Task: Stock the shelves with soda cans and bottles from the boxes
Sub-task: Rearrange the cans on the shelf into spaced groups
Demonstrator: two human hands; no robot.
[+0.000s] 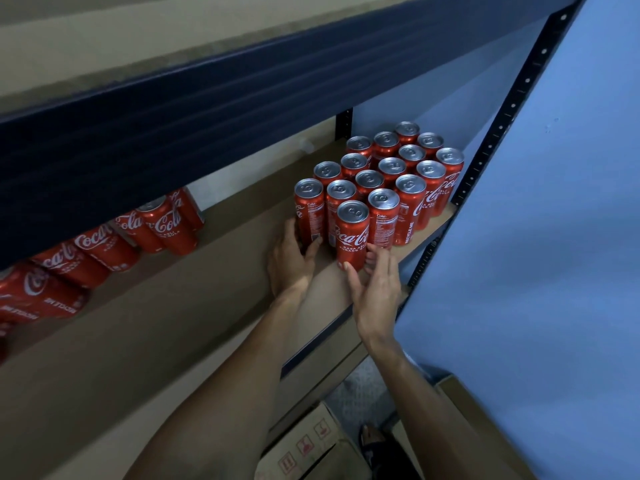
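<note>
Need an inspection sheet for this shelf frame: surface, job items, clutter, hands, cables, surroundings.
Surface: brown shelf board, cans standing toward both ends.
Job's things: block of upright red cans at the right end; second group of cans further left, partly hidden by the upper beam; no bottles seen.
Clutter: nothing seen.
Hands: left hand grips the left corner can near its base; right hand holds the front can between thumb and fingers.
Cables: nothing seen.
Surroundings: perforated upright, blue wall, cardboard box on the floor below.
</note>
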